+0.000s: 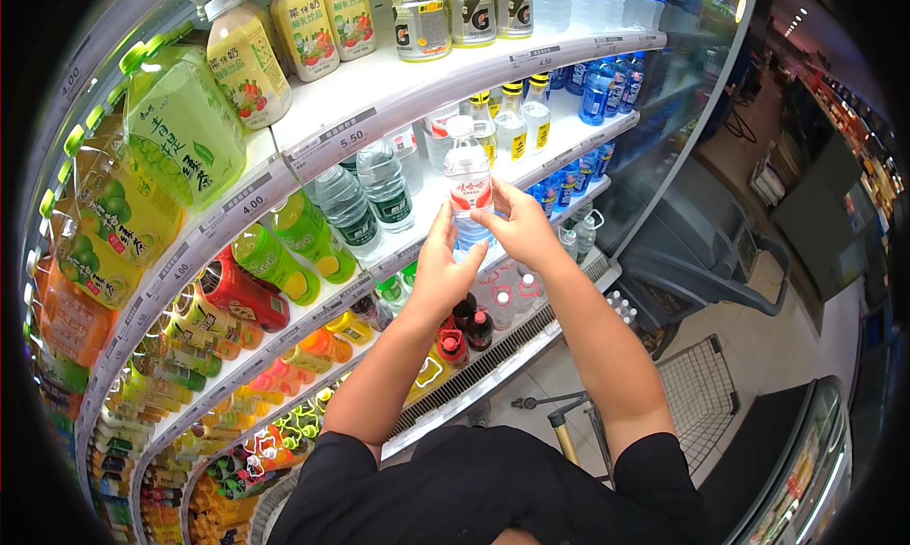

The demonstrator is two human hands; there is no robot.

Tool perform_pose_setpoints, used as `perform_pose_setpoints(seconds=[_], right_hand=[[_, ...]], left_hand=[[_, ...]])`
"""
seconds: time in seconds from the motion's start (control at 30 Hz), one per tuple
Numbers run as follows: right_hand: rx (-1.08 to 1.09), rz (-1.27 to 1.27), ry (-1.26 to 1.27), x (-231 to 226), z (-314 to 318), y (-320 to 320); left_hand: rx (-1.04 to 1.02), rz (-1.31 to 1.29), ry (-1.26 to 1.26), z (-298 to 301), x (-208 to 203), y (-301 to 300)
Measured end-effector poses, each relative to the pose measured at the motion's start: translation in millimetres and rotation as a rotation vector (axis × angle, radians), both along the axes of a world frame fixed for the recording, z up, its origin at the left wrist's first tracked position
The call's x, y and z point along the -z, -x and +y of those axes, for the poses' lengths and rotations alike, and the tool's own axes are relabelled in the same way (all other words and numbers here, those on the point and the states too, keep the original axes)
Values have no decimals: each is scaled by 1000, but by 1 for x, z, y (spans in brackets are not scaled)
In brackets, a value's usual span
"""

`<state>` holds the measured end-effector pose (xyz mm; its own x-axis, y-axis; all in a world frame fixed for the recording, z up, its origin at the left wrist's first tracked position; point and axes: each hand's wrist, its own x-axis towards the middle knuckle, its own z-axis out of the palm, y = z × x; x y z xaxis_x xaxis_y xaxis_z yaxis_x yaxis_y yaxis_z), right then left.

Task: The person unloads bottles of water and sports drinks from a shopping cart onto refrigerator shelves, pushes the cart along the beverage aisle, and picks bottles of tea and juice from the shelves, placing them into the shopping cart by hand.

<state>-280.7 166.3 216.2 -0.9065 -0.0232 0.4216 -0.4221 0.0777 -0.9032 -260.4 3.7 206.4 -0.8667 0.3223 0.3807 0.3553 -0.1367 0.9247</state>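
Note:
Both my arms reach forward to a clear water bottle (471,187) with a white cap and a red and white label. It is upright in front of the middle shelf. My left hand (445,265) is closed around its lower left side, thumb toward the front. From the right, my right hand (519,225) grips the bottle near the label's lower edge, its thumb across the front. Behind it stand bottles with yellow labels (510,133) and black caps. Left of my hands are large clear bottles with green labels (384,190).
A curved drinks shelf (398,99) with several tiers wraps around the left. Large green tea bottles (185,118) stand at upper left, blue bottles (599,92) at right. A wire cart basket (697,393), a dark grey machine (697,246) and a display case (791,469) stand at right.

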Motion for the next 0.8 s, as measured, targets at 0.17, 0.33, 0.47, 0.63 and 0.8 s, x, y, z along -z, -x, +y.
perform_pose_setpoints(seconds=[0.17,0.33,0.47,0.63,0.8], right_hand=[[-86,-41,-9,-15,-5,31],[-143,-54,-63,-18,-5,65],[-172,-13,-20,-19,-2,83],[-231,-76,31,-24,-9,89],[-279,-68,144,-10,-16,98]], left_hand=[[-30,-69,-29,-6,-12,21],[-30,-34,-77,-6,-18,39],[-49,16,-56,-5,-21,45],[-103,51,-4,-9,-19,54],[-263,275,186,-3,-4,62]])
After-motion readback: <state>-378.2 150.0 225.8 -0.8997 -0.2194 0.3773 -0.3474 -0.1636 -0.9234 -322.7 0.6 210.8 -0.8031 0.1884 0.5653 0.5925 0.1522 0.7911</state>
